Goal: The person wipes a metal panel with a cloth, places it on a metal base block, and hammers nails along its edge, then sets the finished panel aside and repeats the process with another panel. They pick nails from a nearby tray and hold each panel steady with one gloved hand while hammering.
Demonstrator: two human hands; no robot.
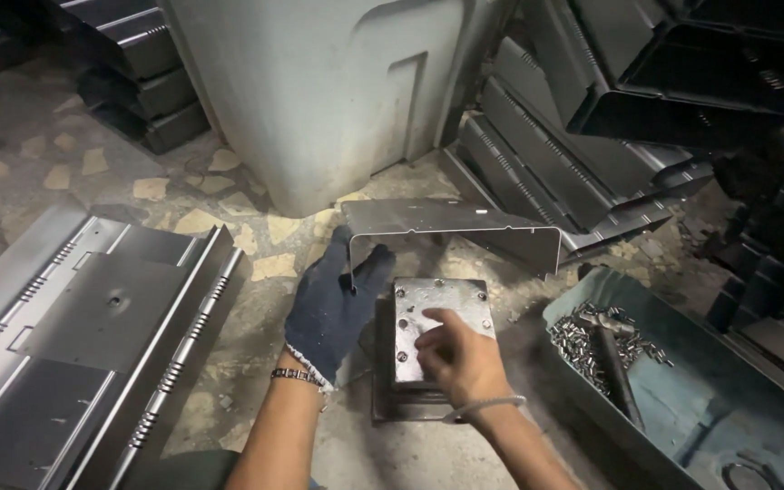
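Metal workshop: stacked sheet-metal panels [83, 336], rivet tray [673, 390].

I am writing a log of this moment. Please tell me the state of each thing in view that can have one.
Left hand: gloved, gripping the bent sheet's end.
Right hand: bare, fingertips on the block.
Bent sheet: raised off the floor.
Block: flat on a base plate.
Tray: holding small metal pieces and a tool.
Panel: flat on the floor.

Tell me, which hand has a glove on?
The left hand wears a dark glove and holds the bent metal sheet. The right hand is bare.
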